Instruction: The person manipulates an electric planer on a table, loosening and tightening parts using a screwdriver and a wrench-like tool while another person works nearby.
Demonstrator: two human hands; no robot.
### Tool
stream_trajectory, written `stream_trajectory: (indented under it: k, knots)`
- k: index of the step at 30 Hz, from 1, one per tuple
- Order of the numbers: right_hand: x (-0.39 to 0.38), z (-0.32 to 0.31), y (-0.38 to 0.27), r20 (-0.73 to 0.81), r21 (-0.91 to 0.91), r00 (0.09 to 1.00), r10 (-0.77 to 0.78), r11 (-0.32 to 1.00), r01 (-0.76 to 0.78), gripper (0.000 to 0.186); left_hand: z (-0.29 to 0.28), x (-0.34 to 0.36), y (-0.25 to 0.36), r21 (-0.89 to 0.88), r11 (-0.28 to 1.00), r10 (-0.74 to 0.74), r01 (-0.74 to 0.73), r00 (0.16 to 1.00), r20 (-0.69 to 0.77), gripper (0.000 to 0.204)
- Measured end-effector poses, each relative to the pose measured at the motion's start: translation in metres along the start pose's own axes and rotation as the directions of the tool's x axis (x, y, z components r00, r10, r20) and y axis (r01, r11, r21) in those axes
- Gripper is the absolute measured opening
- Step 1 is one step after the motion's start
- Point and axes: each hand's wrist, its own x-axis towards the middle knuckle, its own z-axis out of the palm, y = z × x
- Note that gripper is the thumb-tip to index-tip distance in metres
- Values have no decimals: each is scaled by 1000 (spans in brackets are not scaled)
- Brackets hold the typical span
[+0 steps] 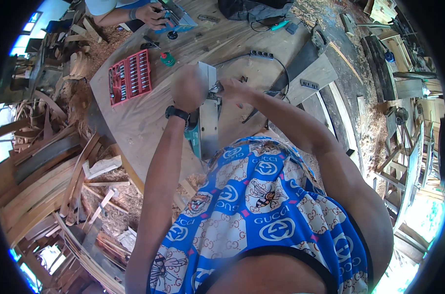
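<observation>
The left hand point(187, 89) is blurred, raised over the upper end of an electric hand planer point(209, 115); its fingers look curled, but the blur hides whether they close on anything, so I cannot tell its grip. A black wristwatch point(177, 113) sits on that wrist. The right hand point(234, 90) is just beside it, fingers pinched together on a small dark part at the planer's side near its upper end; what exactly it pinches is too small to tell.

The planer lies on the wooden surface point(139, 122) with its flat grey metal sole turned up and its teal body showing at the lower left edge. It stretches from between the two hands down toward the person's blue patterned shirt point(261, 206).

To the left of the hands, well apart, lies an open red case of sockets point(130, 77), and near its upper right corner a small green can point(167, 59). A black cable point(276, 61) runs from a power strip point(261, 55) above the right hand. A handsaw point(305, 56) lies to the right.

At the far edge of the surface another person's hand point(151, 14) holds a blue power tool point(176, 18). Wood offcuts and shavings point(46, 166) pile on the floor at left.
</observation>
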Motion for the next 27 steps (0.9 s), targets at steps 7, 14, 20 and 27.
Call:
stream_trajectory:
  k: [7,14,20,27]
  knots:
    - [8,-2,3,80,145,997,-16,989,5,47,5,1,9,209,978,-23,-9,988,150,52]
    - [105,53,146,-62,-302,943,-326,907,294,29,11,26,27,261,947,95,-188,939,332,24]
    - [60,45,73,-56,83,992,-113,990,118,32,-11,13,24,353,936,-131,-10,918,373,25]
    - [29,22,41,-125,193,991,-47,979,71,47,3,4,11,350,918,86,-186,955,284,25]
